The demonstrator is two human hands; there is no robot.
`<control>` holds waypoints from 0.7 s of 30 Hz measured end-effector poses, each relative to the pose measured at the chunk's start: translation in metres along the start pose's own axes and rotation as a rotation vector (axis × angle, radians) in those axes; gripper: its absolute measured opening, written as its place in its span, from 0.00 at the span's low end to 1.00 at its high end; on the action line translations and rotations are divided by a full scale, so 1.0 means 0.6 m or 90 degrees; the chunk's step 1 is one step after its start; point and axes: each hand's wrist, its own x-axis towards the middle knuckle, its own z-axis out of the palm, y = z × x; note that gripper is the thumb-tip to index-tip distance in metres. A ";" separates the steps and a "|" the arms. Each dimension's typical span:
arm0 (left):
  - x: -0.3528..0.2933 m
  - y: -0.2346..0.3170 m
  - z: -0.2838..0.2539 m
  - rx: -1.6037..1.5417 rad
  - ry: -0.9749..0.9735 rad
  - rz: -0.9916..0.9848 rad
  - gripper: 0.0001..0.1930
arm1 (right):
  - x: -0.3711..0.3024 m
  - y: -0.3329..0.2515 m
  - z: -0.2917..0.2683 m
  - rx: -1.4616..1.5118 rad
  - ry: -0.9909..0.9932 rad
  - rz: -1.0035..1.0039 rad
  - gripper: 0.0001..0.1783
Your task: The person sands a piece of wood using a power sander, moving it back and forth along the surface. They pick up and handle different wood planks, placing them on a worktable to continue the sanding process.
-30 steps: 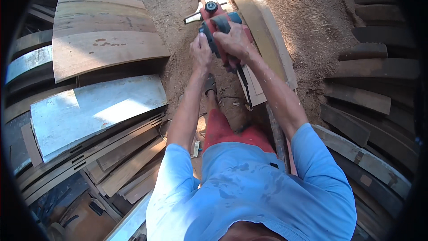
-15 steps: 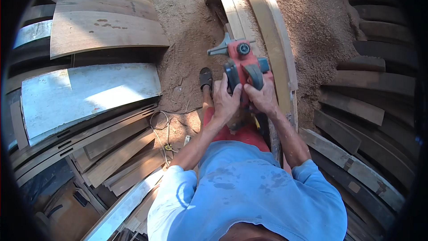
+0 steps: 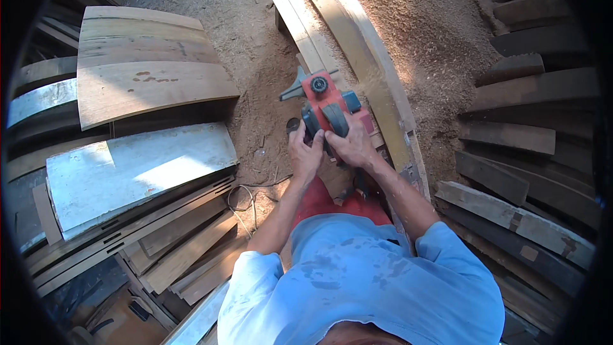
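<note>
A red electric hand planer point(image 3: 324, 92) with a black knob and a grey-green side guide lies over the near part of a long pale board point(image 3: 290, 9). My right hand point(image 3: 352, 143) is closed round its dark rear handle. My left hand point(image 3: 306, 153) grips the near left side of the planer body, thumb close to the right thumb. The planer's underside and its contact with the wood are hidden. Just right of it runs a thicker yellowish beam point(image 3: 387, 121).
Wide boards point(image 3: 150, 83) and a whitish panel point(image 3: 143, 172) are stacked on the left. Dark planks point(image 3: 543, 99) fill the right side. Shavings point(image 3: 434, 38) cover the ground beyond the beam. A cord point(image 3: 251, 201) loops by my left forearm.
The view has shifted, so the stacks at left sit lower in it. Hands and planer appear further left and slightly lower, near the same part of the board. Both hands keep their grip.
</note>
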 end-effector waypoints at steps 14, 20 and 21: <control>0.126 -0.035 -0.002 0.020 0.008 0.005 0.28 | 0.114 -0.053 0.000 0.064 -0.027 0.068 0.30; -0.174 -0.028 0.017 0.026 -0.083 -0.047 0.34 | -0.176 0.056 -0.007 0.027 -0.040 0.083 0.22; -0.222 -0.043 0.029 -0.071 -0.059 -0.087 0.34 | -0.220 0.064 -0.009 0.051 -0.045 0.088 0.23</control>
